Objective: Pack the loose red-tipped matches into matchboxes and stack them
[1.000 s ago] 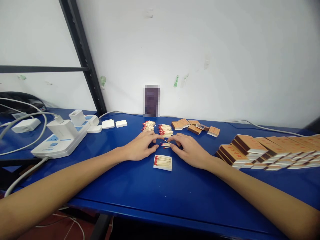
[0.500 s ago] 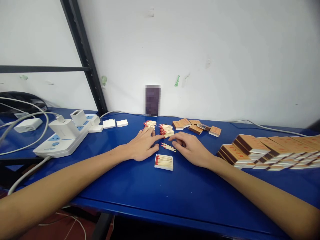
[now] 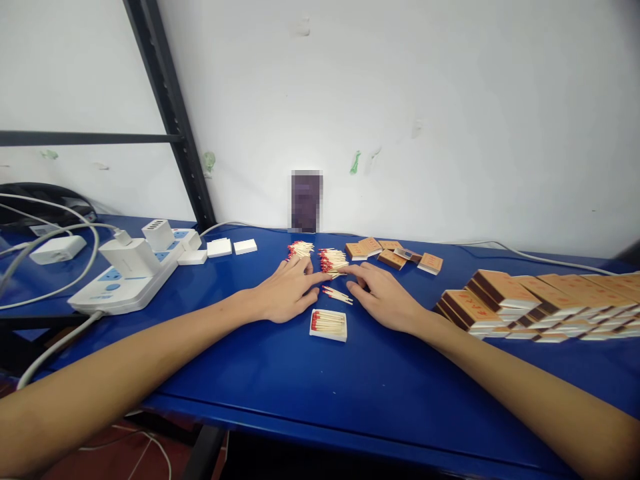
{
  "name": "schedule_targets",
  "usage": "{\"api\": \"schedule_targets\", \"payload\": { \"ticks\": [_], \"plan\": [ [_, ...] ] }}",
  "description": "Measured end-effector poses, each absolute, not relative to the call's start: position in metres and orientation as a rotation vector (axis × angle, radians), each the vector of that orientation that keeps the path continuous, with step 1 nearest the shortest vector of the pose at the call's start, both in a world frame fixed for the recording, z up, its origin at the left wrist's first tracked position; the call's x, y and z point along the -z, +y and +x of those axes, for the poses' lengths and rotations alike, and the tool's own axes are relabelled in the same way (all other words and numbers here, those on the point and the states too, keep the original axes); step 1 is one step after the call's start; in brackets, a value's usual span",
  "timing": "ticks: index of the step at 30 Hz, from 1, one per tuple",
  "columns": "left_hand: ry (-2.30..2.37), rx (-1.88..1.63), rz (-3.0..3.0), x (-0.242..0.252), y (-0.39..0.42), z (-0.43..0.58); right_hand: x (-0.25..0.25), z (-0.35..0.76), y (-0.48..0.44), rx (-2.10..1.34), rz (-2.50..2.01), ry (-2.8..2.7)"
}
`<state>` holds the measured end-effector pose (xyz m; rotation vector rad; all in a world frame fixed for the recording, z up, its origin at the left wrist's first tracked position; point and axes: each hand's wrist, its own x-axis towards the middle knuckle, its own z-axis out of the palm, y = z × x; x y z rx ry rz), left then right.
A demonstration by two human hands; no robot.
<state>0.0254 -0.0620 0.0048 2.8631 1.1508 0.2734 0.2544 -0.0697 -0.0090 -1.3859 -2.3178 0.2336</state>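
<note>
My left hand (image 3: 286, 293) lies palm down on the blue table (image 3: 280, 380), fingers stretched toward two heaps of red-tipped matches (image 3: 332, 259). My right hand (image 3: 383, 297) rests opposite it, its fingers reaching to the nearer heap. Between the hands lie a few loose matches (image 3: 338, 294). Just in front of them sits an open white matchbox tray (image 3: 329, 325) filled with matches. Neither hand holds anything that I can see.
Rows of brown matchboxes (image 3: 540, 303) are stacked at the right. A few loose box sleeves (image 3: 393, 254) lie behind the heaps. A white power strip (image 3: 127, 273) with chargers and cables sits at the left, near small white trays (image 3: 231, 247). A dark shelf post (image 3: 170, 113) stands at the back.
Both hands have slid a little farther toward the match heaps. The few loose matches that were under the fingertips now lie bare between the hands.
</note>
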Motion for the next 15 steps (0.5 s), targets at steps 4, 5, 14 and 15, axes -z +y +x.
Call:
{"api": "schedule_targets", "payload": {
  "ticks": [4,5,14,15],
  "plan": [
    [1.121,-0.268,2.843,-0.007,-0.0632,0.0259,0.0098,0.2553,-0.0683,-0.225,-1.367,-2.302],
    [1.118,-0.27,2.851,-0.0076,-0.0636,0.0259,0.01,0.2555,-0.068,-0.227,-1.365,-2.297],
    [1.07,-0.288,2.893,-0.009,-0.0641,0.0256,0.0118,0.257,-0.0661,-0.211,-1.312,-2.291],
    [1.065,-0.291,2.891,-0.0092,-0.0643,0.0257,0.0117,0.2569,-0.0662,-0.208,-1.306,-2.287]
  ]
}}
